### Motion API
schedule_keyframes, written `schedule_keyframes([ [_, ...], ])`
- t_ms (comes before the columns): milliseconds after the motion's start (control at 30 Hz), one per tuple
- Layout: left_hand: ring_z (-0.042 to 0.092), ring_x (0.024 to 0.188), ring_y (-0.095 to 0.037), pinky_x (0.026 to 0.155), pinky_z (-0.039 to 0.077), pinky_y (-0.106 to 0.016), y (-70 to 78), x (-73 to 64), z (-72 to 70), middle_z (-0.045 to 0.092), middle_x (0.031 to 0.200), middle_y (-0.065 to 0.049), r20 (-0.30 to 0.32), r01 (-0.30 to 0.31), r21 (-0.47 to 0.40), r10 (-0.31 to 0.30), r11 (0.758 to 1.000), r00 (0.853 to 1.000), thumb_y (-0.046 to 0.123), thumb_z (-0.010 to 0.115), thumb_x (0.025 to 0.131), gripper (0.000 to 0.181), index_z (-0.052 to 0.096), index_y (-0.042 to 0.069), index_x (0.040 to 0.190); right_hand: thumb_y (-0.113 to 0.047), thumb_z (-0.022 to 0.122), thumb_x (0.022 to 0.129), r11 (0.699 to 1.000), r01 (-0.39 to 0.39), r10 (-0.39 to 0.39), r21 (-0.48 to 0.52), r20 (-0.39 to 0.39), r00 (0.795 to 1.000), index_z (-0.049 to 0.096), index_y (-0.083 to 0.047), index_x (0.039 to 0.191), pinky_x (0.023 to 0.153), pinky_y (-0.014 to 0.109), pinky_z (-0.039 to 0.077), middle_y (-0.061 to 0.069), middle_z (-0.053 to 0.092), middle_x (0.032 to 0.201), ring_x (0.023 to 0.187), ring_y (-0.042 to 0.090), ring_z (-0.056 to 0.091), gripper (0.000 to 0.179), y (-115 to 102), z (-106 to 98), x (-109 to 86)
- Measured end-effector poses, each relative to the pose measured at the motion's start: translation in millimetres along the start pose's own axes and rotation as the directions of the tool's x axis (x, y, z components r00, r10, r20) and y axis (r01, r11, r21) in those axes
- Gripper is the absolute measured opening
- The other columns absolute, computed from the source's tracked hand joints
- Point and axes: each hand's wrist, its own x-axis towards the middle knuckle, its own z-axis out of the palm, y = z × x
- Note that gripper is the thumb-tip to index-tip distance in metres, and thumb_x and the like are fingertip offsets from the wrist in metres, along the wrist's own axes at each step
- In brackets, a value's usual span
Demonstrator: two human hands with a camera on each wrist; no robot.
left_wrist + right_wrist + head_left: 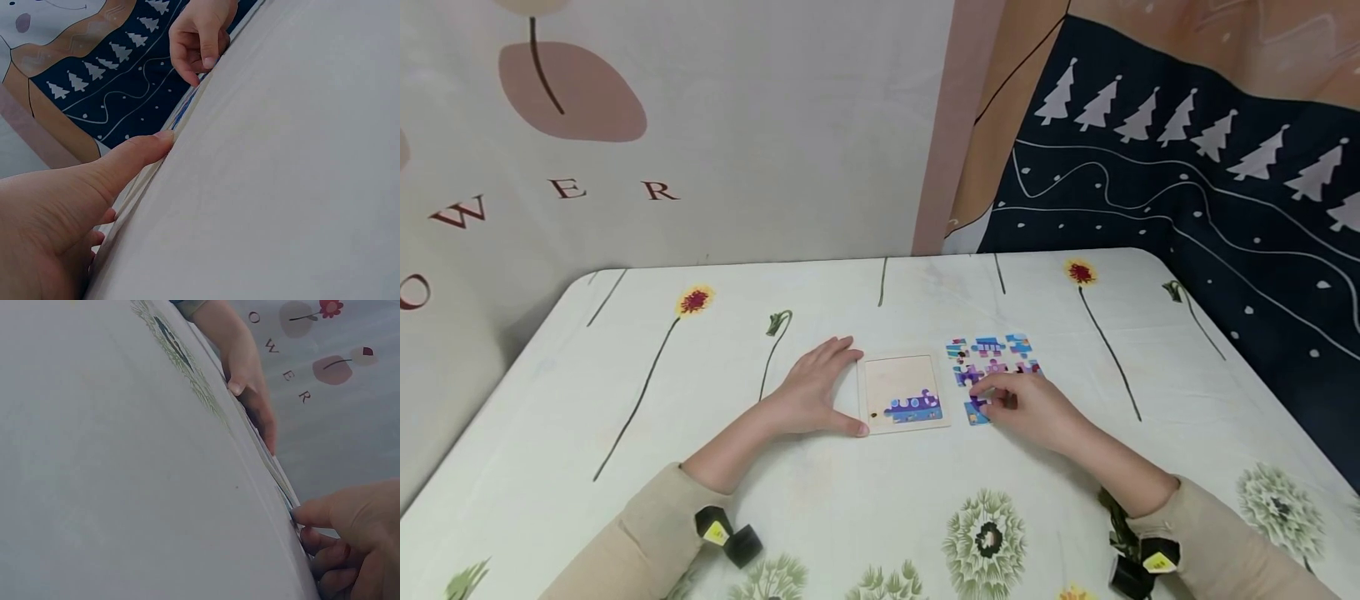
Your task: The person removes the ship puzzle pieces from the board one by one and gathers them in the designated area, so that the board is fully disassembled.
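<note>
A square wooden puzzle board point(898, 375) lies on the table with a few joined purple and blue jigsaw pieces point(916, 406) in its lower right part. My left hand point(811, 387) rests beside its left edge, fingers extended toward the upper corner and thumb touching the lower one. To the right lie several loose jigsaw pieces point(988, 346) in rows. Over the lower rows, my right hand point(1026, 407) has its index finger and thumb bent around a purple-blue puzzle piece point(977, 402); the other fingers curl inward. Both wrist views show the board and pieces only edge-on.
A white cloth printed with flowers covers the table point(820, 517). Behind it hangs a pale printed curtain point(790, 125); a dark cloth with white trees point(1150, 183) hangs at the right. Small black devices point(727, 533) are strapped to both sleeves.
</note>
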Motion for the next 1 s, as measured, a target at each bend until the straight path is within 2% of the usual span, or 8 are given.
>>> schedule_keyframes([
  [233, 0.008, 0.144, -0.032, 0.112, 0.010, -0.053, -0.7, -0.3, 0.1, 0.019, 0.156, -0.013, 0.004, 0.004, 0.001, -0.004, 1.000, 1.000, 0.052, 0.083, 0.063, 0.105, 0.037, 0.007, 0.145, -0.006, 0.066, 0.088, 1.000, 0.002, -0.002, 0.005, 0.003, 1.000, 0.070, -0.011, 0.106, 0.059, 0.027, 0.047, -0.007, 0.057, 0.075, 0.066, 0.011, 0.052, 0.019, -2.0, -0.7, 0.1],
  [433, 0.009, 0.143, -0.032, 0.112, 0.011, -0.053, 0.3, -0.4, -1.2, 0.020, 0.156, -0.014, -0.005, -0.006, -0.004, 0.006, 1.000, 1.000, 0.052, 0.083, 0.062, 0.104, 0.037, 0.007, 0.145, -0.010, 0.068, 0.088, 1.000, -0.006, 0.006, 0.007, -0.029, 1.000, 0.071, -0.012, 0.104, 0.055, 0.027, 0.045, -0.007, 0.058, 0.076, 0.062, 0.012, 0.051, 0.017, -8.5, -4.2, 0.7],
  [600, 0.009, 0.143, -0.033, 0.112, 0.011, -0.054, 0.2, 0.0, -1.4, 0.020, 0.156, -0.014, -0.004, -0.004, -0.003, 0.004, 1.000, 1.000, 0.052, 0.083, 0.063, 0.104, 0.037, 0.007, 0.145, -0.013, 0.071, 0.087, 1.000, 0.017, -0.016, 0.011, -0.039, 0.999, 0.071, -0.012, 0.105, 0.049, 0.026, 0.040, -0.007, 0.058, 0.075, 0.055, 0.011, 0.046, 0.018, -13.2, -4.9, 3.4],
  [833, 0.008, 0.144, -0.032, 0.112, 0.010, -0.053, -1.2, 0.5, -0.2, 0.019, 0.156, -0.014, 0.000, 0.006, -0.002, -0.006, 1.000, 1.000, 0.051, 0.083, 0.063, 0.105, 0.037, 0.007, 0.145, -0.015, 0.073, 0.086, 0.998, 0.064, -0.065, -0.017, -0.042, 0.997, 0.071, -0.014, 0.104, 0.046, 0.025, 0.038, -0.010, 0.058, 0.075, 0.053, 0.010, 0.043, 0.018, -21.2, -1.6, 10.3],
  [1000, 0.009, 0.144, -0.033, 0.112, 0.010, -0.053, -0.2, 0.3, -0.6, 0.020, 0.156, -0.014, 0.000, 0.002, -0.007, -0.002, 1.000, 1.000, 0.052, 0.083, 0.062, 0.105, 0.037, 0.007, 0.145, -0.015, 0.074, 0.085, 0.996, 0.086, -0.086, -0.016, -0.017, 0.996, 0.070, -0.013, 0.106, 0.044, 0.025, 0.036, -0.011, 0.057, 0.076, 0.051, 0.009, 0.042, 0.022, -28.7, 1.2, 15.4],
])
